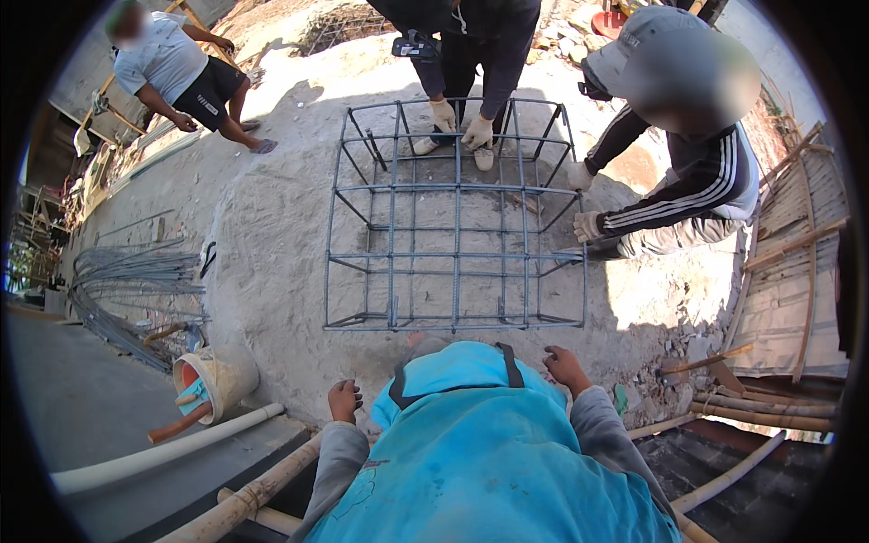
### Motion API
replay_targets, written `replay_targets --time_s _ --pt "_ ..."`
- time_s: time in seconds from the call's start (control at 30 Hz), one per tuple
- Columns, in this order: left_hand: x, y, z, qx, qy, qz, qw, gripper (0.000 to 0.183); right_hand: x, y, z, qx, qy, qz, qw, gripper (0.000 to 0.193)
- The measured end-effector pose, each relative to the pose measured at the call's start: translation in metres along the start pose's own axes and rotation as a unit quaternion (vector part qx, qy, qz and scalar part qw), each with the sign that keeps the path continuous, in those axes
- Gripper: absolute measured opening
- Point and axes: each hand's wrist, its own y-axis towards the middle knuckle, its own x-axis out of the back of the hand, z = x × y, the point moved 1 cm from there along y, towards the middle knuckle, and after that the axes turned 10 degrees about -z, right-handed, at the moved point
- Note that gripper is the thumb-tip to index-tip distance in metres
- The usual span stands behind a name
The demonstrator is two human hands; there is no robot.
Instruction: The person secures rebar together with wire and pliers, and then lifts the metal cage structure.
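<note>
Steel cage [455, 217]: welded or tied rebar grid, box-shaped, flat on the sandy ground [272, 244], centre of view, just past the wearer's knees at 12 o'clock. Judged heavy, rigid, non-fragile; ribbed bars likely rough rather than slippery, with wire ends a probable snag risk. Best hold judged at the corner uprights or the top rim bars near a crossing, not mid-span.

Left hand [344, 400]: bare, at 7 o'clock of the cage, short of the near bottom bar, not touching it. Fingers curled down toward the ground; clamped on nothing visible, though whether fully together cannot be told.

Right hand [567, 366]: bare, at 5 o'clock of the cage, near its front right corner, apart from the bars. Fingers bent, loosely together, empty as far as seen.

Gloved hands [462, 125] of a second person: on the far rim bar at 12 o'clock.

Third person's gloved hand [588, 226]: at 3 o'clock, against the right side bars.

Bucket [213, 385]: at 8 o'clock, tilted, well apart from the cage.

Loose rods [136, 281]: bundle at 9 o'clock.

Bamboo poles [253, 493]: at 7 o'clock, below the left hand.
</note>
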Motion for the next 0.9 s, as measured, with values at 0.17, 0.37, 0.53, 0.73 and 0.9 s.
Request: replay_targets --time_s 0.17,0.37,0.53,0.73,0.9 --pt "-0.010 0.008 -0.010 -0.045 0.012 0.019 0.999 0.027 0.000 -0.002 -0.003 0.002 0.002 -0.003 1.000 0.043" --pt "-0.005 0.020 -0.002 -0.028 0.043 0.018 0.998 0.028 -0.001 -0.010 -0.006 -0.013 -0.008 -0.009 1.000 0.043" --pt "0.002 0.020 0.009 -0.002 0.039 0.009 0.999 0.029 -0.008 -0.013 -0.002 -0.028 0.007 -0.002 1.000 0.042" --pt "-0.003 0.010 0.005 -0.007 0.029 0.008 1.000 0.028 -0.017 -0.005 -0.016 -0.007 0.012 -0.006 1.000 0.041" --pt "-0.003 0.009 0.007 -0.018 0.041 0.017 0.999 0.028 -0.013 0.000 -0.011 -0.011 0.020 0.000 1.000 0.041"
